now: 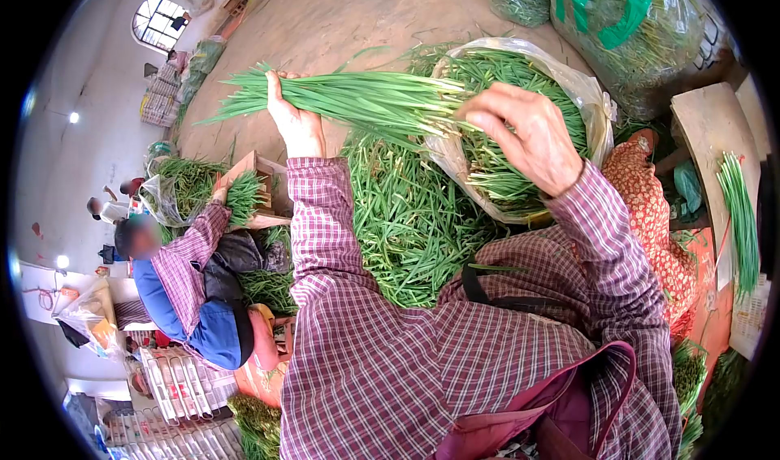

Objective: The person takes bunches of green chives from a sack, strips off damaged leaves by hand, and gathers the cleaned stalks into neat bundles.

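Note:
My left hand is closed around a long bunch of garlic chives, held level with the leaf tips to the left and the pale stem ends to the right. At those stem ends, my right hand has its thumb and fingers pinched together on a few stalks. Beneath the bunch lies a heap of loose garlic chives in front of my lap. Right of it, an open clear plastic bag is packed with more chives, partly covered by my right hand.
A co-worker sits at the left beside a wooden box and more greens. Large stuffed plastic bags stand at upper right. A chive bundle lies on a board at far right. Stacked crates are at lower left.

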Available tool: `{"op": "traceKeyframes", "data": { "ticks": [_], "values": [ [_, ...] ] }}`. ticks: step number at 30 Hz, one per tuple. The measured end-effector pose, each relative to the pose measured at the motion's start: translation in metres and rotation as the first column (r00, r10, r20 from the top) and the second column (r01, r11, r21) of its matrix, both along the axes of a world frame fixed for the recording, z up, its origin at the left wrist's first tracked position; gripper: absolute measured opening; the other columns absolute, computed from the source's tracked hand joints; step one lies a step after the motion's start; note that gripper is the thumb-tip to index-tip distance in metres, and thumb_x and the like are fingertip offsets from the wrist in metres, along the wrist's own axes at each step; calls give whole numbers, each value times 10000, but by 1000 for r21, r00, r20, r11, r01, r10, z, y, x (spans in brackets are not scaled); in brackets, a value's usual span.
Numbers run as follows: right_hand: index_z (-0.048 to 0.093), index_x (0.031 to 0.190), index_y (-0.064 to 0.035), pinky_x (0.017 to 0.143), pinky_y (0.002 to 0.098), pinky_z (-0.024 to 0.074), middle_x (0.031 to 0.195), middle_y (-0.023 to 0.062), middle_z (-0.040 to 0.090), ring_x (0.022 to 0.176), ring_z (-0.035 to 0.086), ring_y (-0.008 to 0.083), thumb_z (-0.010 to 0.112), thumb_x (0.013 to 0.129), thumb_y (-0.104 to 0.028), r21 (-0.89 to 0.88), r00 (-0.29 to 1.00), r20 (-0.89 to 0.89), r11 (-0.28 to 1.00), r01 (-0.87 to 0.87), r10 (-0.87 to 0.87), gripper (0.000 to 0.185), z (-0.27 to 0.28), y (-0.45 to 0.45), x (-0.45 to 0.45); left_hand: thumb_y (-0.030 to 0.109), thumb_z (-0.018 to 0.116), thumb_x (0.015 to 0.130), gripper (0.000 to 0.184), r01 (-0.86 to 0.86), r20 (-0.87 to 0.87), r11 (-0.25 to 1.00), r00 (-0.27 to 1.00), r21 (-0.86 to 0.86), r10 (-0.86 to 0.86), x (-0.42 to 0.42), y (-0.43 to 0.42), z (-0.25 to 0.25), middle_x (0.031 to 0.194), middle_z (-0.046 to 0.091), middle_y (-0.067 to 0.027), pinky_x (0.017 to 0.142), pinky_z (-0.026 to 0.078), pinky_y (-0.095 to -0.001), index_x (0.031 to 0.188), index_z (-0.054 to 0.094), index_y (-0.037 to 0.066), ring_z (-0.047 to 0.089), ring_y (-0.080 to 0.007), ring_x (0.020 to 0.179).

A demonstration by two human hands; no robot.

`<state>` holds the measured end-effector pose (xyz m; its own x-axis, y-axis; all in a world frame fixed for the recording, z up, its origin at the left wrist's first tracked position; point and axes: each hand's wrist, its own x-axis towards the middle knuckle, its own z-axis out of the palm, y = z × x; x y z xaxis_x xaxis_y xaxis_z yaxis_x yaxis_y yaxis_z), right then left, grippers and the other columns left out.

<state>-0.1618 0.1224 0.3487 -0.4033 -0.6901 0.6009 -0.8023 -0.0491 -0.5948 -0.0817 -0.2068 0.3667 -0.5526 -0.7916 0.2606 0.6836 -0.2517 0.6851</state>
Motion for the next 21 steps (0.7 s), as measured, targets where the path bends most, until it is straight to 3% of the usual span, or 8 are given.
{"op": "traceKeyframes", "data": {
  "ticks": [2, 5, 10, 14, 17, 20, 21],
  "values": [
    [652, 862, -66, 629, 373, 493, 772, 88, 604, 702, 604, 270, 568, 867, -236, -12, 966, -86, 970, 244, -244, 189, 0, -6, -2, 261, 573, 911, 193, 16, -19, 1000, 1000, -15, -16, -2, 6, 3, 724, 530, -21, 720, 454, -335, 812, 508, 107, 511, -164, 703],
    [658, 843, -80, 634, 380, 490, 782, 85, 608, 705, 606, 275, 564, 864, -223, 3, 934, -111, 939, 343, -341, 172, -12, -14, -5, 259, 573, 913, 199, 45, -63, 999, 997, -11, -46, -2, 17, 8, 712, 524, -19, 724, 453, -329, 807, 505, 105, 503, -157, 694],
    [668, 816, -94, 593, 367, 466, 756, 44, 610, 665, 603, 241, 638, 804, -309, -49, 916, 80, 916, 398, -394, 217, -13, -27, -2, 266, 575, 914, 204, 84, -111, 996, 990, -24, -87, -3, 25, 11, 700, 514, -7, 654, 454, -289, 804, 504, 110, 497, -140, 659],
    [668, 778, -87, 590, 365, 464, 716, 37, 594, 638, 596, 228, 651, 792, -295, -35, 908, 126, 913, 406, -399, 209, -17, -35, -2, 265, 573, 916, 207, 81, -127, 997, 989, -10, -82, -5, 26, 12, 699, 513, -10, 643, 448, -282, 801, 504, 107, 494, -136, 657],
    [657, 759, -84, 584, 357, 462, 717, 32, 589, 625, 591, 221, 651, 794, -277, -122, 920, 134, 915, 385, -369, 197, -19, -32, -2, 270, 573, 914, 210, 85, -101, 996, 991, -32, -87, -3, 24, 10, 711, 517, -12, 656, 453, -296, 800, 505, 107, 495, -140, 663],
    [645, 750, -83, 580, 348, 459, 731, 34, 587, 629, 589, 225, 643, 803, -262, -101, 906, 97, 901, 421, -412, 187, -22, -23, -8, 278, 580, 908, 209, 33, -39, 999, 999, -28, -34, -3, 11, 1, 721, 518, -12, 670, 452, -313, 813, 503, 108, 501, -147, 679],
    [645, 750, -83, 580, 348, 459, 731, 34, 587, 629, 589, 225, 643, 803, -262, -101, 906, 97, 902, 420, -411, 187, -24, -18, -12, 293, 565, 915, 210, 24, -13, 1000, 1000, 14, -24, -1, -10, -9, 791, 547, -35, 743, 447, -332, 861, 520, 95, 522, -173, 754]
  ]
}}
